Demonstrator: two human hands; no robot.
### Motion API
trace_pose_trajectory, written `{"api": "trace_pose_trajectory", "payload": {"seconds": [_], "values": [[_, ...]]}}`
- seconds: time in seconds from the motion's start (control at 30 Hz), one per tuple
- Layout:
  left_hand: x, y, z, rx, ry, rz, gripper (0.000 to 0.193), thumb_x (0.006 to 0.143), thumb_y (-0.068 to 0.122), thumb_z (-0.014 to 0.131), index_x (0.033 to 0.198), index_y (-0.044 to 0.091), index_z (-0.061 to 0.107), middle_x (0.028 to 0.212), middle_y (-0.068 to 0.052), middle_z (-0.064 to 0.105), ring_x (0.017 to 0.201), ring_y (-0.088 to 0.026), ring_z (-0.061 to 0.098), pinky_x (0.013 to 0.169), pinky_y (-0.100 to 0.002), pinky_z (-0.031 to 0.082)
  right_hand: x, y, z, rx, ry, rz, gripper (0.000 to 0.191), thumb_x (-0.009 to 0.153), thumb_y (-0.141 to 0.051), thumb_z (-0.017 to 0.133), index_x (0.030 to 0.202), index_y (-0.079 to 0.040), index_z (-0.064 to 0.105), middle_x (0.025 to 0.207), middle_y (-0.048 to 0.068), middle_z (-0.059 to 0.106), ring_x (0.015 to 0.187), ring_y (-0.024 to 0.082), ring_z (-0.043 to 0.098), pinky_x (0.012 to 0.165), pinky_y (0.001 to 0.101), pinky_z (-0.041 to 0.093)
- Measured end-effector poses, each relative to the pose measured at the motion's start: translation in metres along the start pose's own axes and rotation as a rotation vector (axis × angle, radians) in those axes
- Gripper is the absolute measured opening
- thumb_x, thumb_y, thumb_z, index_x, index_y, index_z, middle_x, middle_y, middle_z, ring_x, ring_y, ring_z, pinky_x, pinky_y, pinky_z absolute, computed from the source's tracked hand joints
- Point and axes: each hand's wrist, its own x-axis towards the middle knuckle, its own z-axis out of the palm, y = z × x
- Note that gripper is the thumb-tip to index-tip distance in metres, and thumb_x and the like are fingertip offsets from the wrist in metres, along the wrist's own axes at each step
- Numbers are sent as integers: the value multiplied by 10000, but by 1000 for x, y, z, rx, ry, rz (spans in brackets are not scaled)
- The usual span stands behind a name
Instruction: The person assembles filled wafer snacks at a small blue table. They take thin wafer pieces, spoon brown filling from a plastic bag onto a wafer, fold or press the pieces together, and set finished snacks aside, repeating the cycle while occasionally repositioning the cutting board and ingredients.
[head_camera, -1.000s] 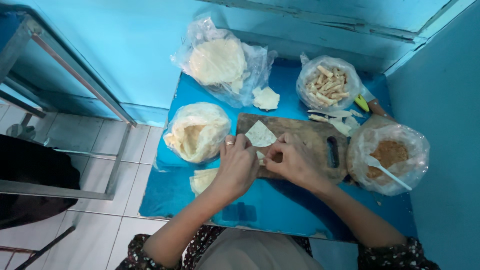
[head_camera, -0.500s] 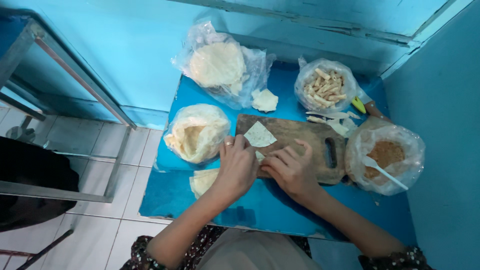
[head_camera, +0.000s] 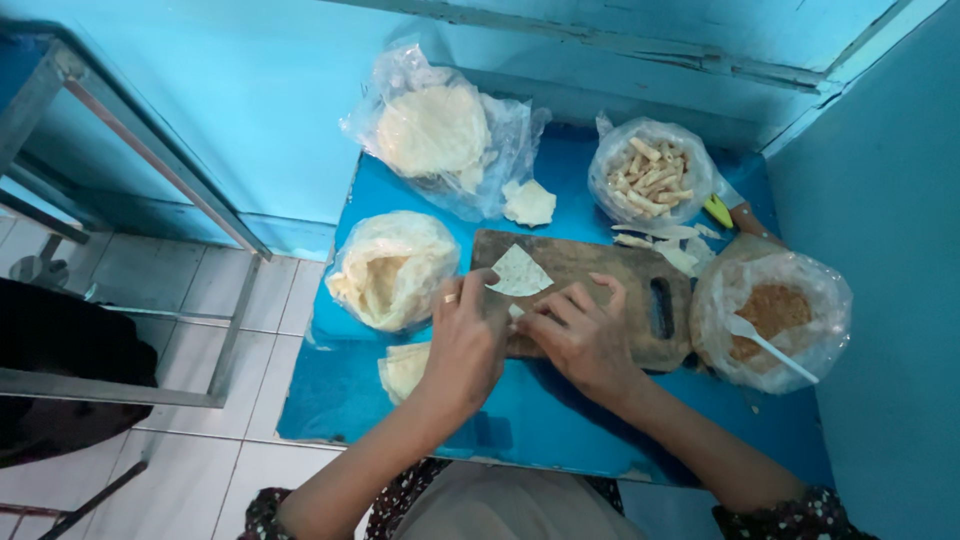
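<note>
Both hands over wooden board (head_camera: 600, 285) on blue table (head_camera: 560, 420), left hand (head_camera: 465, 345) and right hand (head_camera: 585, 335) pinching a pale wrapper (head_camera: 518, 273) at its near corner, fingers curled together, wrapper lying on board's left end, bag of crumbs (head_camera: 775, 315) just right of board.

Blue surface (head_camera: 560, 430) against blue wall; on it: wooden cutting board (head_camera: 600, 290) centre, bag of round wrappers (head_camera: 435, 135) far left, open bag of folded sheets (head_camera: 390, 270) left, bag of rolled sticks (head_camera: 650, 175) far right, bag of brown filling with white spoon (head_camera: 770, 320) right, loose wrapper stack (head_camera: 403, 370) near edge
</note>
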Motion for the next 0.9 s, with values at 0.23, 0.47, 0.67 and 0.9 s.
{"api": "trace_pose_trajectory", "payload": {"seconds": [0.23, 0.47, 0.67, 0.9], "values": [[1, -5, 0, 142, -36, 166, 207, 773, 47, 654, 938, -75, 674, 1334, -231, 525, 1181, -398, 482, 995, -530, 377, 8, 8, 3, 125, -93, 104, 104, 806, -313, 778, 889, -251, 773, 922, -73, 686, 963, 179, 606, 978, 568, 340], [7, -15, -4, 142, -175, 109, 267, 682, -11, 631, 939, -70, 670, 1277, -215, 530, 1170, -379, 480, 1001, -527, 358, 12, 5, -1, 95, -40, 26, 164, 790, -364, 787, 901, -246, 759, 927, -103, 694, 941, 156, 609, 988, 569, 328], [18, -23, -2, -58, -84, -3, 216, 702, 27, 690, 915, 2, 712, 1192, -183, 546, 1104, -411, 474, 964, -545, 350, 23, 3, 4, 68, -73, 60, 141, 833, -313, 773, 925, -215, 733, 1065, -12, 620, 1064, 251, 551, 946, 536, 354], [21, -21, -3, -12, -70, 78, 192, 681, -14, 667, 873, -24, 672, 1276, -205, 540, 1166, -392, 482, 1008, -515, 360, 27, 30, 26, 263, -368, 281, 116, 839, -273, 774, 921, -192, 765, 1104, 46, 583, 1073, 300, 510, 893, 456, 386]]}}
